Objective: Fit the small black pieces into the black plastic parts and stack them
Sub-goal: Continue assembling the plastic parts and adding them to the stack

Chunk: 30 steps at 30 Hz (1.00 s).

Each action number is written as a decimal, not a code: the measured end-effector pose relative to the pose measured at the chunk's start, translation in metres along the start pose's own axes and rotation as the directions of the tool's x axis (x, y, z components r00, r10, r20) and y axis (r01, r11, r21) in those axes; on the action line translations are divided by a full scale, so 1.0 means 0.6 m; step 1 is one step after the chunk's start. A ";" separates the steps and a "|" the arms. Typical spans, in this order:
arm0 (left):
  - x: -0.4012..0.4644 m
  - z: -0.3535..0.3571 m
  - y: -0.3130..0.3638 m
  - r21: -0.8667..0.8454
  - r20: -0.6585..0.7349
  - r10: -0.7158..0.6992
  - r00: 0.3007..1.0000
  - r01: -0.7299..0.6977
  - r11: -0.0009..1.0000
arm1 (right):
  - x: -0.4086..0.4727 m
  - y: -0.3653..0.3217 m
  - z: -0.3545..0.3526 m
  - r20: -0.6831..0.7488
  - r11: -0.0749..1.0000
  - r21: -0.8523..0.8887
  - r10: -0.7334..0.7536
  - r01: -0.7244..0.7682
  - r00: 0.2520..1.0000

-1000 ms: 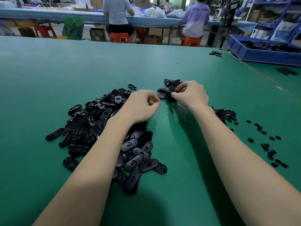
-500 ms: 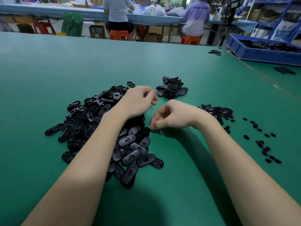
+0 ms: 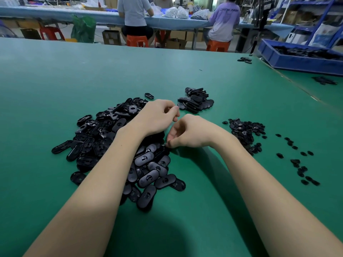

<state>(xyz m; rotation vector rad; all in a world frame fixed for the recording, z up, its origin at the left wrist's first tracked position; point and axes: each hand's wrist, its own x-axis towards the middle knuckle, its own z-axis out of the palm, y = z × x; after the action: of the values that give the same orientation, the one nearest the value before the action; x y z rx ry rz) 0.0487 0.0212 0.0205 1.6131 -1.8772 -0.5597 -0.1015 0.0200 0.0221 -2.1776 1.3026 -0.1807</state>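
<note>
My right hand (image 3: 187, 132) came back from the far stack of filled black oval plastic parts (image 3: 195, 102), now pinching at the loose pile (image 3: 118, 145) edge; left hand (image 3: 157, 115) curled, contents unclear. Next part starting.

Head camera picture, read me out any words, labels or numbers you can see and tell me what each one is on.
"CHINA", then a blurred second word I cannot read: across the back of the purple T-shirt of a person seated at the far bench.
Cardboard boxes under that bench: markings too small to read.
Black plastic parts in the pile: moulded marks, no readable text.
</note>
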 end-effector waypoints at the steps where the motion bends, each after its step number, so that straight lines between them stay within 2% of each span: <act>1: -0.001 0.001 0.001 0.015 0.003 0.003 1.000 -0.003 1.000 | 0.000 0.000 0.000 0.007 1.000 -0.010 -0.002 0.002 1.000; 4: -0.001 0.001 0.003 0.040 0.007 0.008 1.000 -0.008 0.999 | -0.003 0.007 -0.011 0.000 0.999 -0.042 0.005 -0.005 1.000; 7: -0.001 0.000 0.003 0.050 0.002 0.003 1.000 -0.003 0.999 | -0.008 0.029 -0.030 -0.069 0.999 -0.025 0.037 -0.039 0.997; 12: 0.001 0.004 0.016 0.052 -0.028 -0.009 1.000 0.010 0.999 | -0.018 0.061 -0.058 -0.195 0.988 0.156 0.032 -0.002 0.980; 15: 0.000 0.012 0.028 -0.081 0.119 -0.094 0.989 0.104 0.991 | -0.023 0.070 -0.069 -0.271 0.967 0.250 0.017 0.053 0.962; 18: -0.004 0.022 0.033 -0.351 0.321 -0.134 0.938 0.249 0.902 | -0.031 0.074 -0.077 -0.324 0.945 0.308 -0.001 0.107 0.946; 24: -0.001 0.022 0.030 -0.490 0.288 -0.080 0.954 0.219 0.844 | -0.045 0.080 -0.089 -0.298 0.919 0.352 -0.071 0.179 0.952; 27: -0.001 0.029 0.030 -0.448 0.187 -0.094 0.978 0.170 0.877 | -0.041 0.098 -0.097 -0.334 0.929 0.358 0.039 0.089 0.942; 30: -0.001 0.031 0.028 -0.416 0.148 -0.107 0.983 0.160 0.895 | -0.041 0.131 -0.103 -0.466 0.957 0.264 0.238 -0.123 0.852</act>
<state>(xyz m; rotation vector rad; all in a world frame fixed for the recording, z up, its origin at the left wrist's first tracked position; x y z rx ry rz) 0.0239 0.0234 0.0177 1.4426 -1.5860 -1.0702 -0.1986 -0.0125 0.0339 -1.8602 1.6629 -0.8170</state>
